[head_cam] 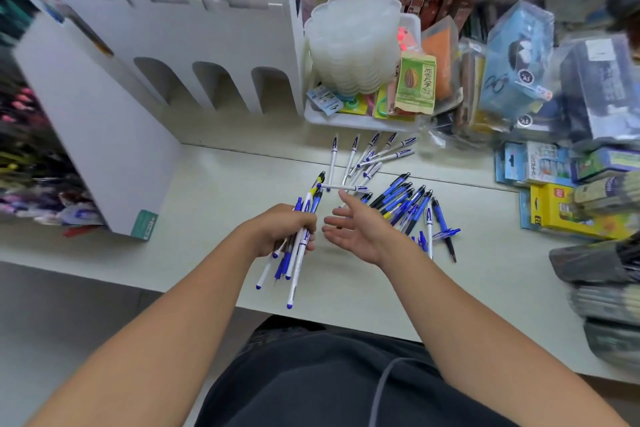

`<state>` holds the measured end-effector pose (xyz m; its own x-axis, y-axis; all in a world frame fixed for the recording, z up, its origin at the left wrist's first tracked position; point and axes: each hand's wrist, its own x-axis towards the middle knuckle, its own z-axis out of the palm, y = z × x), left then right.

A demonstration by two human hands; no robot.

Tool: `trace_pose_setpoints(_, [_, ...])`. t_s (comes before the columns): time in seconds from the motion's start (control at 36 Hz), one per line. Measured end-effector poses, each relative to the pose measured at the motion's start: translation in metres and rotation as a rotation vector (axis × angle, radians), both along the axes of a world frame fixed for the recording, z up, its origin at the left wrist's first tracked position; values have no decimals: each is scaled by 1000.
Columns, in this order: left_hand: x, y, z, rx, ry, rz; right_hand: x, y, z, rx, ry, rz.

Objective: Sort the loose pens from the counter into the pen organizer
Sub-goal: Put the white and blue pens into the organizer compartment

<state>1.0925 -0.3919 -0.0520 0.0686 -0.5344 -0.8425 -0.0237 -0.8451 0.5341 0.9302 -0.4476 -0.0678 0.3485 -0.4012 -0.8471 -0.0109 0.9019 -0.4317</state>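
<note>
My left hand (277,230) grips a bundle of pens (294,255), white and blue ones, above the counter's front part. Their blue tips stick out below my fist and their caps above it. My right hand (356,229) hovers open just to the right, palm turned toward the left hand, holding nothing. Beyond it lies a pile of blue click pens (405,203), and further back several white capped pens (370,158) fan out on the counter (214,191). One white pen (343,187) lies crosswise between the piles. The white pen organizer (194,45) with arched openings stands at the back left.
A white tray (346,120) holds stacked translucent plates (353,42) and snack packets right of the organizer. Packaged goods crowd the right side, with a yellow box (568,211) near the pens. A white side panel (97,135) walls the counter's left.
</note>
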Motion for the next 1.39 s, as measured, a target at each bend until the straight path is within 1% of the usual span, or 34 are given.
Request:
trace_pose_setpoints(0.06, [0,2,2,-35,64,34,4,-5,0,-32,19,11])
trace_pose_setpoints(0.14, [1,2,6,-62,153,39,8,-10,2,-150,25,31])
trace_pose_setpoints(0.25, [2,-3,10,-64,117,-73,9,-18,5,-341,1,-71])
trace_pose_setpoints(0.39, [-2,-8,11,-49,106,-185,12,-26,11,-567,80,-15])
trace_pose_setpoints(0.44, [-4,-10,11,-47,102,-211,12,-29,13,-633,109,-18])
trace_pose_setpoints(0.5, [-6,-13,11,-51,104,-209,8,-32,15,-678,152,39])
trace_pose_setpoints(0.64, [-11,-20,11,-67,145,-185,2,-30,17,-691,192,213])
trace_pose_setpoints(0.72, [-11,-25,13,-77,156,-175,-1,-29,18,-632,163,267])
trace_pose_setpoints(0.78, [-11,-28,14,-81,149,-167,1,-29,18,-568,105,229])
trace_pose_setpoints(0.89, [-9,-32,20,-108,158,-52,6,-33,26,-414,11,-37])
trace_pose_setpoints(0.92, [-8,-33,22,-113,171,-23,7,-34,27,-386,-10,-67])
trace_pose_setpoints(1.0, [-2,-29,30,-103,242,34,13,-35,35,-366,-42,17])
trace_pose_setpoints(1.06, [2,-23,34,-88,278,67,20,-33,40,-361,-75,34])
trace_pose_setpoints(1.11, [6,-13,38,-76,303,119,28,-31,44,-404,-79,63])
trace_pose_setpoints(1.22, [14,14,45,-77,331,228,48,-17,47,-525,-59,277])
trace_pose_setpoints(1.31, [21,36,46,-86,315,355,66,-2,48,-578,-74,430])
trace_pose_setpoints(1.39, [34,63,45,-80,300,443,83,12,41,-677,-61,589])
